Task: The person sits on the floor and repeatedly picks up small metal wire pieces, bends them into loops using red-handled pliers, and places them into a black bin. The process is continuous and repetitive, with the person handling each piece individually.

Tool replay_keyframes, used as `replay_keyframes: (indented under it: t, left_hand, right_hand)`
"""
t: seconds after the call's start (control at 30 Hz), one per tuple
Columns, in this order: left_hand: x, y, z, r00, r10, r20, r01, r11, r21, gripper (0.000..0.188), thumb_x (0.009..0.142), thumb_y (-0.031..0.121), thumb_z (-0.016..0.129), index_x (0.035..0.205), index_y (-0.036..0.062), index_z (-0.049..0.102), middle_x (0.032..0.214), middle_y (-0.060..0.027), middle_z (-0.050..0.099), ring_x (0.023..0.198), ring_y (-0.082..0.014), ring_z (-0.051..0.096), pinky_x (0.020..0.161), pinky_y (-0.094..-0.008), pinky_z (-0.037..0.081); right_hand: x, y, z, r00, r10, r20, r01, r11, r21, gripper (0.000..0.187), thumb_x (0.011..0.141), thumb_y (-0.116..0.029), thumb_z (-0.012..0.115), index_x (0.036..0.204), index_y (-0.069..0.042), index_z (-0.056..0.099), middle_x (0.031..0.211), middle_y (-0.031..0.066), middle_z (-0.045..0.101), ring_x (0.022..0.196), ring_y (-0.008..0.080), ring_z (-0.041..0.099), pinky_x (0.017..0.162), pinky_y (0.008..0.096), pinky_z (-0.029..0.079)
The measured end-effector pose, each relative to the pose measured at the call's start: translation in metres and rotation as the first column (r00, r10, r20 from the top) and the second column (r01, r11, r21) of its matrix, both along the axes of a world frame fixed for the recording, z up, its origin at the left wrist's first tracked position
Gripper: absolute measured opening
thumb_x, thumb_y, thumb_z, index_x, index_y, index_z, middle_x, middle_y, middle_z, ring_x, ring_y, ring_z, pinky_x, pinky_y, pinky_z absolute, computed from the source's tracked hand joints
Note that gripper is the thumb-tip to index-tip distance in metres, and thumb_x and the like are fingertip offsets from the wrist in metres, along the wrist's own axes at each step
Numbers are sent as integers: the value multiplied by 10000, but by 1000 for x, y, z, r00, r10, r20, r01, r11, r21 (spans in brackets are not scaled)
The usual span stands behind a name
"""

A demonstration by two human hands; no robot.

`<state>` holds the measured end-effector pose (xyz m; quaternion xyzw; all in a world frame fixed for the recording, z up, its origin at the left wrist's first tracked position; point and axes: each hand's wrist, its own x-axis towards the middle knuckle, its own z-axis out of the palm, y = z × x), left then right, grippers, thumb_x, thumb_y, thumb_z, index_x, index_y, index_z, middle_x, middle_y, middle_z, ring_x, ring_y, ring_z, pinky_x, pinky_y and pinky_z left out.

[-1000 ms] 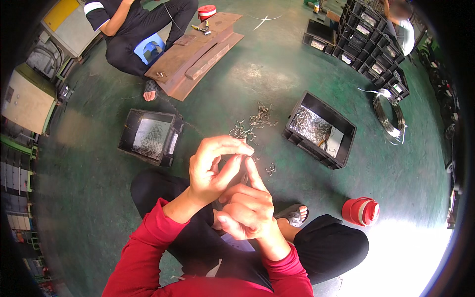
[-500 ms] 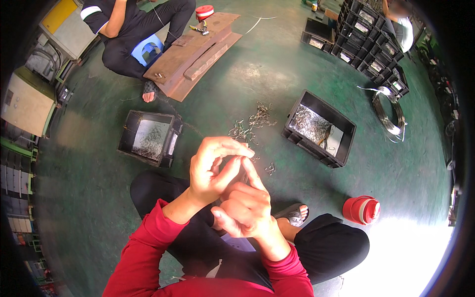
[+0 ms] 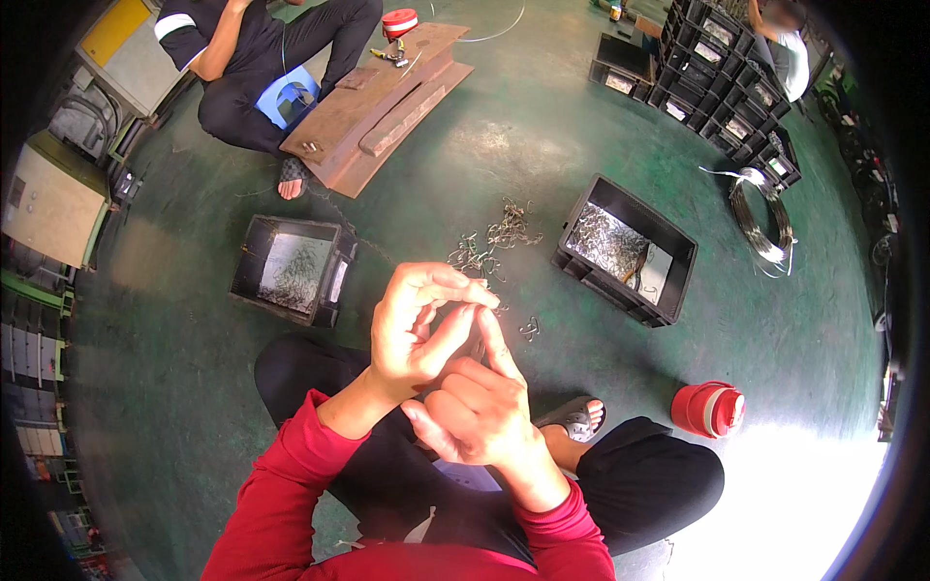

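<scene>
My left hand [image 3: 417, 324] and my right hand [image 3: 480, 407] meet in front of me above the floor. On the left, the fingers curve over and the thumb bends in toward them. The right forefinger points up to the left fingertips, while its other fingers are curled. Whatever they pinch is too small or hidden to make out. Just beyond the fingertips lies a loose pile of bent wire hooks [image 3: 511, 228], with more wire hooks [image 3: 473, 255] partly behind my left hand. A few stray hooks [image 3: 529, 329] lie to the right of my hands.
Black crates with wire pieces stand left [image 3: 335, 259] and right [image 3: 628, 295]. Beyond are a rusty steel beam [image 3: 339, 145] with pliers [image 3: 390, 58], and a seated person [image 3: 262, 58]. At right are a wire coil [image 3: 762, 218], stacked crates [image 3: 712, 73] and a red jug [image 3: 699, 411].
My right hand's curled fingers and thumb have shifted slightly; both hands stay together in the same place. Beyond the beam, the seated person's wire has swung to another position.
</scene>
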<state>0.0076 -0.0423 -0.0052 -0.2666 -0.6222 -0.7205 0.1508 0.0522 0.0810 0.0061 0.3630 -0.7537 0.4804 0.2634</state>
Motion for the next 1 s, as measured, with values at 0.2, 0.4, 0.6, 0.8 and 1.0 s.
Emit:
replay_keyframes:
  t: [0.2,0.4,0.6,0.8,1.0]
  left_hand:
    - [-1,0,-1,999,18,-41,-19,1000,-22,336,850,-162,555,1145,-31,461,985,-161,666,974,-234,680,969,-389,509]
    - [-1,-2,-3,992,65,-105,-76,992,-104,342,837,-162,576,1143,-37,489,995,-156,655,952,-233,690,950,-384,522]
    - [-3,-2,-3,985,57,-160,-79,988,-135,358,827,-163,595,1148,-40,493,998,-146,656,941,-229,695,943,-373,527]
    - [-2,-2,-3,986,75,-151,-96,986,-135,350,827,-162,596,1141,-42,499,1000,-146,656,941,-225,695,932,-364,532]
    - [0,-3,-5,996,39,-78,-46,994,-94,339,825,-175,582,1130,-47,509,1006,-152,647,942,-220,688,906,-343,540]
  right_hand:
    - [2,0,2,1000,-29,4,29,999,38,316,804,-174,713,573,-89,514,544,41,492,582,185,582,1135,578,286]
    - [3,-1,1,998,-56,4,55,996,71,303,804,-180,713,592,-90,516,573,46,522,604,190,597,1135,572,289]
    - [6,-4,0,997,-78,-7,78,994,76,292,809,-183,711,608,-91,519,587,56,535,618,195,607,1137,575,282]
    - [6,-6,-1,996,-91,8,90,994,66,292,812,-186,710,611,-93,521,588,60,536,616,194,608,1138,577,279]
    - [5,-3,-1,997,-76,25,74,995,73,280,807,-180,711,613,-88,531,578,51,524,593,188,593,1138,561,293]
